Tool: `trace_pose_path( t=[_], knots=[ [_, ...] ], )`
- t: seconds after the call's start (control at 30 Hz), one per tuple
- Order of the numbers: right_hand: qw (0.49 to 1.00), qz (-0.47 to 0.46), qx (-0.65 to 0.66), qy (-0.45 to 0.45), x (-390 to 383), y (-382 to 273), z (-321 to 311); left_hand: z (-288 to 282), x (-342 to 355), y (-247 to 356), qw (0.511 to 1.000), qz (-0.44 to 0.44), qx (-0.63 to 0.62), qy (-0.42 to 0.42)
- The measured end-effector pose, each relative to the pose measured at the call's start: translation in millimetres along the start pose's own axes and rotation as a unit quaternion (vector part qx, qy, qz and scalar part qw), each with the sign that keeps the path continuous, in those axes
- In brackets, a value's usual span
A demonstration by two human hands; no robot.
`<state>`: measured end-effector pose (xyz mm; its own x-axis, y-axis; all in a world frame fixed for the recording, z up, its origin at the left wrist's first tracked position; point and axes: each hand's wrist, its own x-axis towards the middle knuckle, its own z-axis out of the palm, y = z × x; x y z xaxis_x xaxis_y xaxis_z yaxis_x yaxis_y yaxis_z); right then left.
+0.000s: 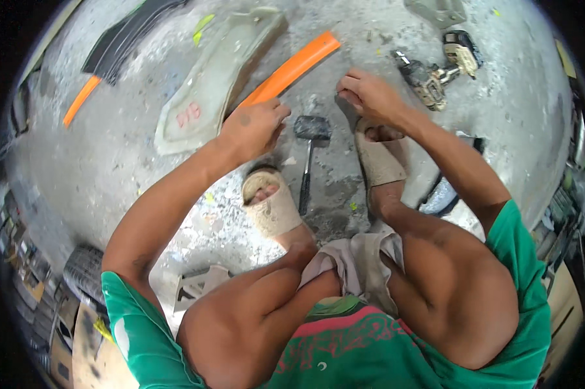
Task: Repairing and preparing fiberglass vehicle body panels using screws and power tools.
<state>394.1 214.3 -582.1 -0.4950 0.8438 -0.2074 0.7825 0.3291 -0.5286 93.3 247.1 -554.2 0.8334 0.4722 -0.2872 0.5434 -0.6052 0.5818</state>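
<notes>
My left hand [252,131] is closed, its fingertips pressed together beside the lower end of an orange strip [296,68]. The strip runs behind that hand, and whether the fingers touch it is not clear. My right hand [373,97] is curled shut above the toe of my right sandal [381,159]. Anything in either hand's fingers is hidden or too small to name. On the floor between my feet lies a mallet [312,128] with a black head, its handle pointing toward me. A long pale trough-shaped part [211,74] rests just beyond my left hand.
Two cordless power tools lie at the far right, a drill [429,84] and a second tool [461,52]. A dark curved panel [130,42] and another orange strip [81,102] are far left. A tyre [85,269] stands near left, and a pale bracket [198,285] sits beside my left leg.
</notes>
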Motion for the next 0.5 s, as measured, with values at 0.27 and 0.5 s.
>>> trace_pose_path(
  t=[0.27, 0.5],
  knots=[
    [0.667, 0.397, 0.622, 0.109, -62, 16, -56, 36, 33, -19, 0.996, 0.089, -0.031, 0.001],
    [0.607, 0.293, 0.733, 0.091, -38, 25, -64, 36, 32, -20, 0.998, 0.034, -0.060, -0.001]
  ],
)
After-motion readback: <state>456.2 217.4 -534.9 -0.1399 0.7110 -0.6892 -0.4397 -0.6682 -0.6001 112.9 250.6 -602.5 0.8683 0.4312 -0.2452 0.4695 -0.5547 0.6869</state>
